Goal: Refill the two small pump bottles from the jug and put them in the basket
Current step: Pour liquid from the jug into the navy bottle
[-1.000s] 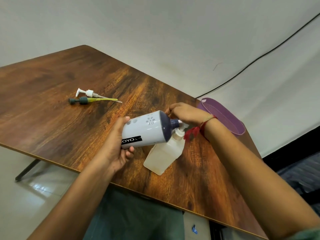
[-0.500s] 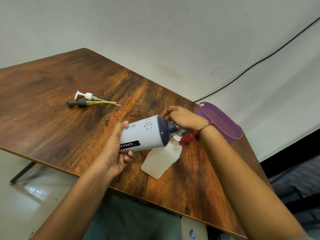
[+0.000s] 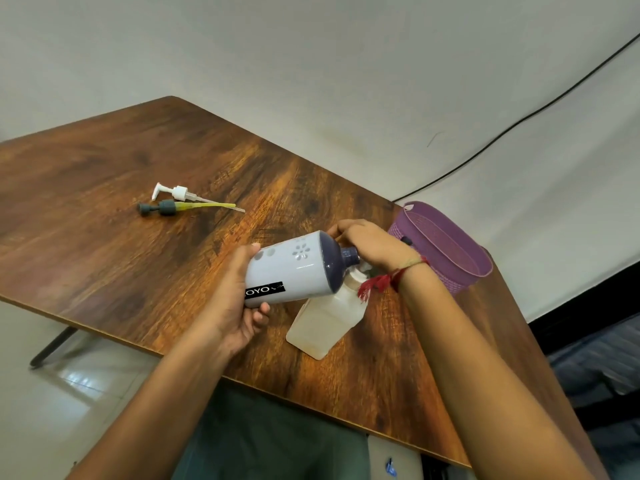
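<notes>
Counter (image 3: 138, 271) of dark wood grain fills most of the view, with your two forearms reaching over its near edge. At the far right corner stands the purple basket (image 3: 446, 244), open side up, holding no bottle that can be seen; it sits just beyond your right wrist, probably so finished bottles have a short trip. In front of it you hold the white bottle (image 3: 294, 271), which has a dark purple shoulder and a black label, tipped almost flat above the counter. Your left hand (image 3: 235, 306) has a closed grip around its base, thumb on top and fingers underneath. The bare neck points right and slightly down, just over the white mouth of a translucent squarish container (image 3: 325, 323) standing upright on the counter beneath it. That lining-up of the two openings suggests liquid passing between them, though no stream shows, and which vessel is the jug is not certain. Your right hand (image 3: 370, 247) hovers at that junction with fingers curled, likely steadying the necks; whether its grip closes on anything cannot be told. A red thread (image 3: 377, 282) hangs from that wrist. Far left, well apart, lie a white pump head (image 3: 176, 192) and a dark pump head (image 3: 162, 207) side by side, set aside so the bottles stay open.
</notes>
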